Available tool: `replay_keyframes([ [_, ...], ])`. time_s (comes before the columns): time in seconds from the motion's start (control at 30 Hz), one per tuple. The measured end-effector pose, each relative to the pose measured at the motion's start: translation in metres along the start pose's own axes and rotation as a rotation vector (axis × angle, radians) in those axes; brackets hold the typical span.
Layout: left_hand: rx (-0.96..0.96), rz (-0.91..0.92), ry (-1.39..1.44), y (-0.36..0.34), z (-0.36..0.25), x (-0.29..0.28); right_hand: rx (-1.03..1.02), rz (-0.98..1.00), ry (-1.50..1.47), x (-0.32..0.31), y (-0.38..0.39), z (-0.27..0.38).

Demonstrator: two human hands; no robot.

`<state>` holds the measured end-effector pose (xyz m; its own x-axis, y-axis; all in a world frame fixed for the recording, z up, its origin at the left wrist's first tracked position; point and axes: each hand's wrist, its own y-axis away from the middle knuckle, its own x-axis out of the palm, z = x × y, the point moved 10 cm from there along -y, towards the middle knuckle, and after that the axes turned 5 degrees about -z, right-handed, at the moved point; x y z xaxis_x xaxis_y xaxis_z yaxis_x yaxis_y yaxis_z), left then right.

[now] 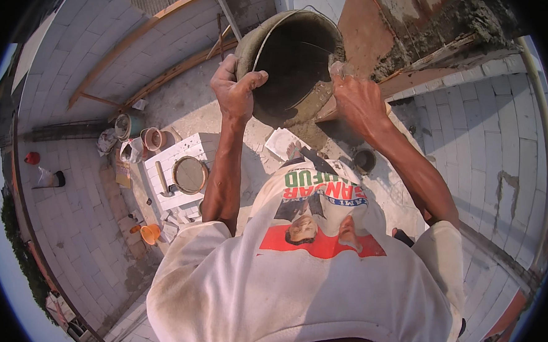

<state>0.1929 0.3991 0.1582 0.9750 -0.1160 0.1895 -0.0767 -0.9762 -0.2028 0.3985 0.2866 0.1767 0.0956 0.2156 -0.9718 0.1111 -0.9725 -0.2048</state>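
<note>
A mortar-crusted bucket (251,48) is tilted in front of me, its dark opening turned partly my way. Grey wet mortar (311,105) lies inside along the lower right of its wall, and a thin wire handle crosses it. My left hand (234,88) is closed on the left side of the rim, thumb toward the opening. On the right side, my right hand (359,104) has its fingers bent over the rim. Close beyond the bucket's right side is a reddish-brown board (363,36) smeared with wet mortar.
White block walls (486,139) rise on both sides. Below left, a hammer (162,179) and a round mortar-filled container (189,174) rest on white blocks. Several buckets (153,139) stand farther left, near an orange container (150,233). A small dark bucket (365,160) is on the ground.
</note>
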Motion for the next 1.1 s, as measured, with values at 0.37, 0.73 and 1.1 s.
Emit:
replay_keyframes([
  [0.37,0.364,0.111,-0.196,0.029,-0.067,0.014,0.017,0.225,-0.411,0.008,-0.007,-0.001],
  [0.73,-0.009,0.001,0.151,0.031,-0.03,-0.007,0.382,0.553,-1.311,0.037,0.031,0.029],
  [1.1,-0.148,-0.351,0.591,0.034,0.025,-0.049,0.434,0.566,-1.406,-0.082,0.039,0.022],
])
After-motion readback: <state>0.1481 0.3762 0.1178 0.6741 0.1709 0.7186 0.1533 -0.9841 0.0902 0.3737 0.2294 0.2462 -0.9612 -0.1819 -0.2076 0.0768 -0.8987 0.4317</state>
